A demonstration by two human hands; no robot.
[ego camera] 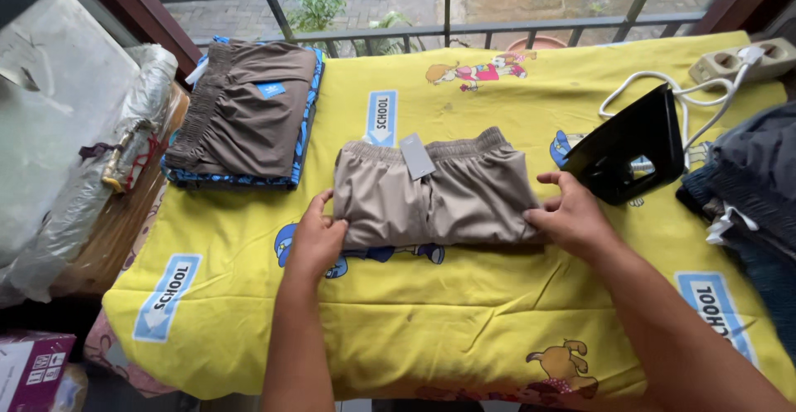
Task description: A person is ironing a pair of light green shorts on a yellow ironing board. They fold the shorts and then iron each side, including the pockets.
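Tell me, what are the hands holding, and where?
Both hands grip the folded tan shorts lying on the yellow cloth: the left hand at its left edge, the right hand at its right edge, fingers curled over the fabric.

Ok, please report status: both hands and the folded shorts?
Left hand and right hand each grip one end of folded taupe fabric shorts. Black iron close beside right hand, apart.

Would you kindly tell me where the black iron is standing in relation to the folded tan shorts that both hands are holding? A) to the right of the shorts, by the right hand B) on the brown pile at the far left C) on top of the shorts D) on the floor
A: the black iron stands on the yellow cloth just right of the tan shorts, beyond the right hand; the left hand holds the shorts' other end.
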